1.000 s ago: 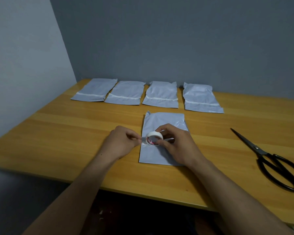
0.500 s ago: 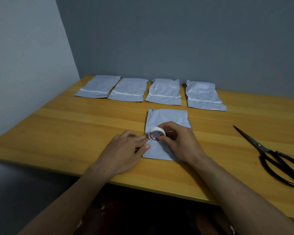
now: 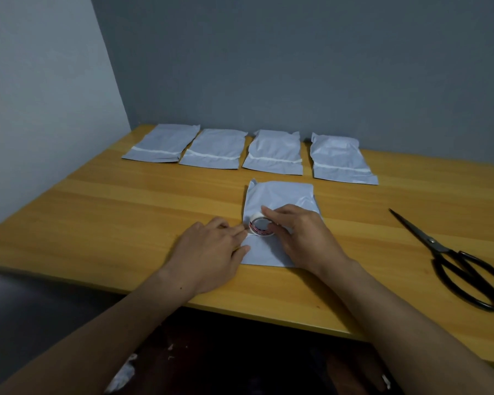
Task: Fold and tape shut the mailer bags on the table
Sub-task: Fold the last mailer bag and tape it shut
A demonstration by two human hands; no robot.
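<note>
- Four bags lined up along the far edge of the table (image 3: 126, 212), each with a white tape strip across its near end: first bag (image 3: 161, 143), second bag (image 3: 216, 149), third bag (image 3: 274, 152), fourth bag (image 3: 340, 159). Judged folded and taped shut, so done.
- Fifth bag (image 3: 280, 195) flat at mid-table, nearer than the row, its near part under both hands. No finished strip visible across it; judged the one in progress.
- Tape roll (image 3: 259, 224) standing on the fifth bag toward its left edge, clamped between thumb and fingers of the right hand (image 3: 300, 235).
- Left hand (image 3: 211, 252) flat on the table beside the bag's left edge, fingers together, tips touching the bag just beside the roll; probably pinning down the loose tape end, though the end itself too small to make out. Holding nothing that can be seen.
- Scissors (image 3: 454, 260) lying to the right, well apart from the hands, blades closed, untouched.
- Left to do, by judgement: draw tape across the fifth bag, cut it, press it down. Whether the fold beneath the hands is already made: cannot tell.
- Count: five bags (four taped, one underway), one tape roll, one pair of scissors, two hands.
</note>
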